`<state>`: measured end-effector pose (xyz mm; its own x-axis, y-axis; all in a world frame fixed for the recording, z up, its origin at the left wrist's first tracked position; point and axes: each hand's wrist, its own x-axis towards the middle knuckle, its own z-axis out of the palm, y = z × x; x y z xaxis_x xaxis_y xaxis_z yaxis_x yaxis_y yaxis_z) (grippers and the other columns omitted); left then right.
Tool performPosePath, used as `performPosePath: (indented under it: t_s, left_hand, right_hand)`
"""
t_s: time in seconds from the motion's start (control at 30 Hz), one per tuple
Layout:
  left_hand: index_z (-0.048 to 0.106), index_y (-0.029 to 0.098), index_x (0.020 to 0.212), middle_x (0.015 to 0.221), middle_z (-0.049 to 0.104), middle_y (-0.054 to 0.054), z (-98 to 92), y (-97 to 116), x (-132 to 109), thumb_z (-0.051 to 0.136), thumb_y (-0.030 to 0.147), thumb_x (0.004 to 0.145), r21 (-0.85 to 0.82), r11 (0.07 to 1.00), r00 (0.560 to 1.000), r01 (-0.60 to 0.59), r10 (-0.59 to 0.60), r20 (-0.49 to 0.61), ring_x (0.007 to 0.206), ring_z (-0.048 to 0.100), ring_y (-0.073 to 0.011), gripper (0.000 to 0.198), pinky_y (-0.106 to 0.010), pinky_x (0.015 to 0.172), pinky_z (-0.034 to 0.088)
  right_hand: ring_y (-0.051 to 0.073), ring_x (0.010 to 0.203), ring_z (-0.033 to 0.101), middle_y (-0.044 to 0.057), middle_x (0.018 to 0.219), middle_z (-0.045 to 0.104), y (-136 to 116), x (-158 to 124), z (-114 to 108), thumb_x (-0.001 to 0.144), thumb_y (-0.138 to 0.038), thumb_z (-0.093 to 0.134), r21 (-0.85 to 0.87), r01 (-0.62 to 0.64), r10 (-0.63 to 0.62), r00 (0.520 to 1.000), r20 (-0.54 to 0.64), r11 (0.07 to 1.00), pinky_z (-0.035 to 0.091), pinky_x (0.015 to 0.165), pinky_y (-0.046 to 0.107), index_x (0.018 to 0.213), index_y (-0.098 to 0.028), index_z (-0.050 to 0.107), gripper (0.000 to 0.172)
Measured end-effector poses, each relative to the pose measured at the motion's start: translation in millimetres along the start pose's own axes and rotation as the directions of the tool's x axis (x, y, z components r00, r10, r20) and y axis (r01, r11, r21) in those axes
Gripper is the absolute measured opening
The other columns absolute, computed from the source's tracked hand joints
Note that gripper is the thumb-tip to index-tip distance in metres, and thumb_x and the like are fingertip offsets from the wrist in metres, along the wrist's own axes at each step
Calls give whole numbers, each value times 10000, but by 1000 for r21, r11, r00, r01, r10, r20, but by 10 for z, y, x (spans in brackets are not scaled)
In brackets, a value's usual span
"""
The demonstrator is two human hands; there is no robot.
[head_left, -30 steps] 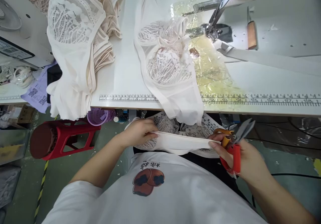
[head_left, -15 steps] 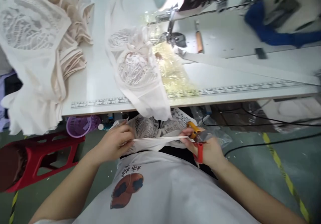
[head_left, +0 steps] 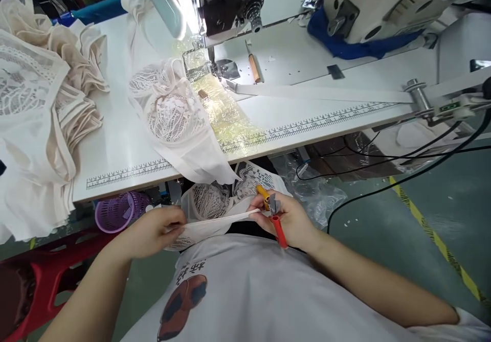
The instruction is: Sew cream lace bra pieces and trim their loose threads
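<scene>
A white lace bra [head_left: 213, 201] lies across my lap below the table edge, its band edge stretched between my two hands. My left hand [head_left: 163, 229] pinches one end of that edge between thumb and fingers. With thumb and fingertips, my right hand [head_left: 293, 222] grips the other end. Thread snips [head_left: 280, 232] with one yellow and one red handle are also held in the right hand, lying across the palm. Above my lap, a second bra [head_left: 174, 119] lies on the table with its white band hanging over the front edge.
The sewing machine [head_left: 230, 4] stands at the back under a lit lamp. A wooden-handled tool [head_left: 253, 68] lies near its needle. Stacked bra pieces [head_left: 76, 112] are on the left. Below are a purple basket [head_left: 111, 214], a red stool [head_left: 42, 280] and black cables [head_left: 368, 188].
The view has shifted, showing more of the machine and the right side. Both hands still hold the bra edge, now slightly tilted. The snips have turned in my right hand.
</scene>
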<state>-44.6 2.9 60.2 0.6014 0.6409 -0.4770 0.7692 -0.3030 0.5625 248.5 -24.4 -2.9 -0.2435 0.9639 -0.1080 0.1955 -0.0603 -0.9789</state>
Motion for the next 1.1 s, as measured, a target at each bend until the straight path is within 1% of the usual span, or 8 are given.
performPosePath:
  t_s: [0.1,0.2,0.33,0.57,0.7,0.9,1.0,1.1]
  left_hand:
    - [573,193,940,904,616,-52,-35,138,200,437,191,826,214,975,998,52,-45,-39,786,578,-199,178,-285,652,432]
    - [531,184,1107,1009,610,-81,5,407,478,474,224,836,257,961,992,-104,118,-40,912,573,-232,280,-321,748,440]
    - [579,173,908,847,606,-64,160,701,779,437,275,879,143,950,948,-278,295,-120,776,562,-196,177,-285,652,429]
    - [542,174,726,703,558,-24,288,708,891,470,249,858,-271,911,936,-311,245,-252,650,521,-134,168,-241,582,413]
    - [559,177,807,749,576,-26,297,734,876,484,240,855,-287,919,939,-270,184,-292,674,531,-135,109,-240,583,417]
    - [512,181,825,855,550,-57,363,780,893,462,157,866,-241,884,854,-400,264,-449,794,539,-149,69,-279,701,453]
    - [495,185,826,905,558,-62,356,785,859,460,109,860,-260,850,826,-458,300,-477,850,542,-147,90,-281,750,451]
    - [496,192,846,932,580,-59,330,774,798,457,94,859,-288,834,818,-470,290,-497,878,549,-148,106,-284,778,447]
  right_hand:
    - [166,629,553,12,677,604,-82,16,19,725,-345,600,-103,20,-22,1000,-11,994,472,565,289,707,-212,527,153]
    - [152,591,527,9,671,584,-113,32,33,735,-335,578,-121,27,-30,999,-22,992,443,509,265,729,-209,512,142]
    - [130,534,493,-4,661,567,-92,26,9,721,-383,608,-72,-22,19,999,-39,997,438,472,255,713,-212,504,200]
    - [156,666,586,13,757,604,-13,5,-64,680,-350,683,131,-59,70,994,-82,990,511,611,291,765,-214,520,229]
    - [151,665,576,3,743,579,11,8,-31,695,-322,667,137,-38,51,995,-92,990,505,595,279,735,-214,495,207]
    - [169,714,592,15,785,596,-2,41,-93,746,-368,625,81,-11,11,1000,-6,997,493,614,286,776,-220,477,212]
    - [195,721,575,46,803,590,-46,114,-269,724,-499,612,-110,97,-87,992,90,989,476,612,311,800,-217,470,324]
    - [221,703,529,67,763,561,-70,187,-460,663,-612,615,-431,271,-200,958,203,861,445,608,341,752,-210,472,435]
